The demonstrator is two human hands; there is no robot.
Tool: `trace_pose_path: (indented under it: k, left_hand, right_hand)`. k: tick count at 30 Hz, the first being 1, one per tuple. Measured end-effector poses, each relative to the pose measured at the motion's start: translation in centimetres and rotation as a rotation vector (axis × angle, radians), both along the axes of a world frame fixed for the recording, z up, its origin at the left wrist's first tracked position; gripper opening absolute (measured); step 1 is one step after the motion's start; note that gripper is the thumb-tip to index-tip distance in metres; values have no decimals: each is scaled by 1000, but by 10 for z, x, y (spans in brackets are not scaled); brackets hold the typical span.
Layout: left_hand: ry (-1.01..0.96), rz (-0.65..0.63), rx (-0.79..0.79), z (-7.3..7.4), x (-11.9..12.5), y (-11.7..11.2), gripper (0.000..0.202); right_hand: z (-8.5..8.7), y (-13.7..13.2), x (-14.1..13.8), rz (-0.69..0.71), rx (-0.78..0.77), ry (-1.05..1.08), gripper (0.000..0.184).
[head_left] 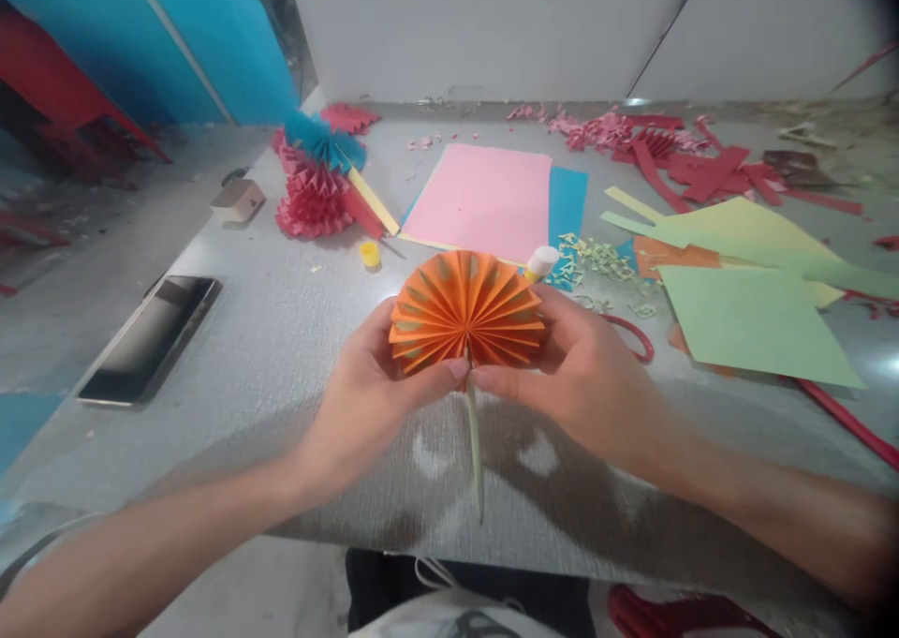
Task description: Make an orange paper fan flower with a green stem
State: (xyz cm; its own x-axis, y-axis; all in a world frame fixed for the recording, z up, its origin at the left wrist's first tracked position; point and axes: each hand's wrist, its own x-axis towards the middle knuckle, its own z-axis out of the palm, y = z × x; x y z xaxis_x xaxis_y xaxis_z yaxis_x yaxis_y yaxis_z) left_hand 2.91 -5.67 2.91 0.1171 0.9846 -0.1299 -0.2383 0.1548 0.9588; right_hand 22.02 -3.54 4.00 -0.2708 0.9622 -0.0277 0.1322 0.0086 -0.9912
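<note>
Between my hands is an orange pleated paper fan [467,301], spread into a near-full round with its folds meeting at the centre. A thin pale green paper stick [475,451] hangs down from that centre toward the table's front edge. My left hand [393,366] grips the fan's left side, its thumb at the lower middle by the stick. On the opposite side my right hand [562,357] holds the fan the same way, both thumbs nearly touching. Fingers behind the paper are hidden. A glue stick [540,263] with a white end lies just beyond the fan.
Pink sheets [484,198] lie over blue paper at the back. Red and blue pleated paper pieces [316,193] sit back left, near a yellow cap [369,255]. A phone [151,338] rests at left. Green sheets [758,324], red scraps [716,174] and shreds cover the right.
</note>
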Motion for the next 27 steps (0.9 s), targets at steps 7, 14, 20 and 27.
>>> trace_pose_path:
  k: [7,14,20,27]
  left_hand:
    - [-29,-29,20,-1,2,0,49]
    - [-37,-43,9,-3,2,3,53]
    - [-44,-47,-6,-3,2,5,51]
    - [-22,47,-38,-2,5,5,40]
  right_hand:
    - [5,-3,-1,-39,-15,-92,50]
    - [0,-3,-4,-63,-29,-106,58]
    - [1,-3,-5,-72,12,-167,58]
    - [-9,-1,3,-72,289,-325,74]
